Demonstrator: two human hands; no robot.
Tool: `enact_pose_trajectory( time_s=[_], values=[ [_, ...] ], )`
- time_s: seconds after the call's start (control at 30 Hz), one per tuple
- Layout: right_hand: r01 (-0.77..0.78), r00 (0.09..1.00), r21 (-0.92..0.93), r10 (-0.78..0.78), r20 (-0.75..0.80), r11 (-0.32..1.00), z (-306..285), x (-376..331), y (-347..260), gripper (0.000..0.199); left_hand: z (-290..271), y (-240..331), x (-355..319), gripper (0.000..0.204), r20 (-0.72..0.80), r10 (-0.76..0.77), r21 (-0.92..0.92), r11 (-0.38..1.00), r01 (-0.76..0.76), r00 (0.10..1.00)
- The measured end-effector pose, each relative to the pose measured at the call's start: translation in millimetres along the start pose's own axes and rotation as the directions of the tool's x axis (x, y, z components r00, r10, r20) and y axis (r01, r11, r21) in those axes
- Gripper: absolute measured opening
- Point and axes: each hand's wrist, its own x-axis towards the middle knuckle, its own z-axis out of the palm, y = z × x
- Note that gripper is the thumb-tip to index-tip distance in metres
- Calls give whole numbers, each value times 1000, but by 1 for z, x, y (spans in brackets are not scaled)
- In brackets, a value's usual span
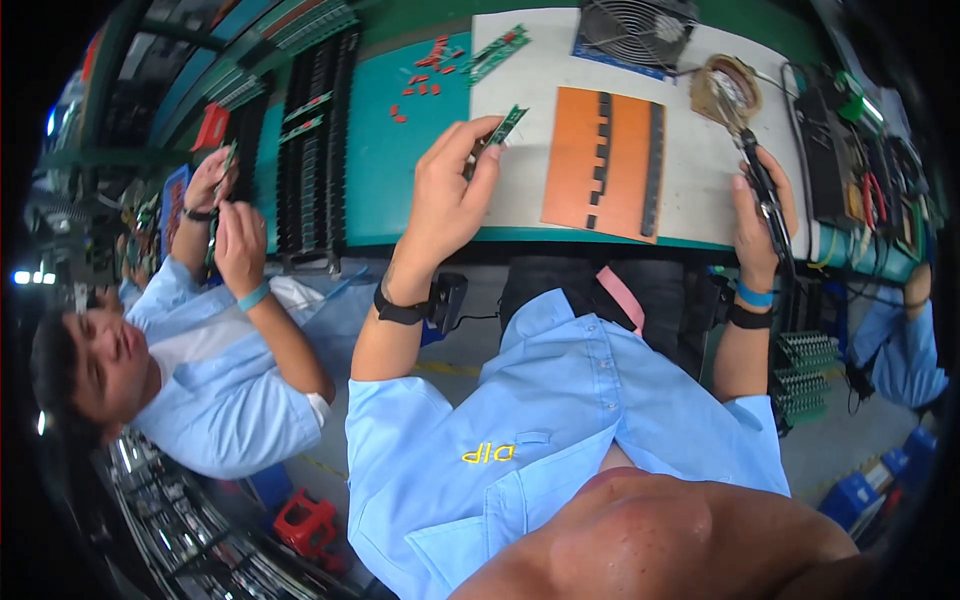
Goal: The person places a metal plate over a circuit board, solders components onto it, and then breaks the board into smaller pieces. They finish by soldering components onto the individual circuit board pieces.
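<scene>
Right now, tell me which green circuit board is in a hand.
The small green board pinched in the left hand; the other board lies untouched farther up the bench.

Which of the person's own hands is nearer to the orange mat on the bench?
Left. The left hand, holding a small green circuit board, is just beside the orange mat. The right hand, gripping a soldering iron, is farther off on its other side.

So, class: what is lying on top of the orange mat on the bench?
Two black strips lie on the orange mat: one notched down its middle, one along its right edge. Nothing else rests there. What lies under the mat is covered. The left hand holds a small green board beside it.
</scene>
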Motion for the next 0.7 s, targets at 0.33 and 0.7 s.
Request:
enact_pose_trajectory(
  time_s=[0.33,0.7],
  values=[
    [228,902,267,-306,305,936,13,-23,-56,47,30,16,3,30,422,-356,-631,545,552,834],
    [273,803,399,-436,406,876,24,-25,-62,46,27,22,5,31,531,-382,-601,460,654,757]
  ],
)
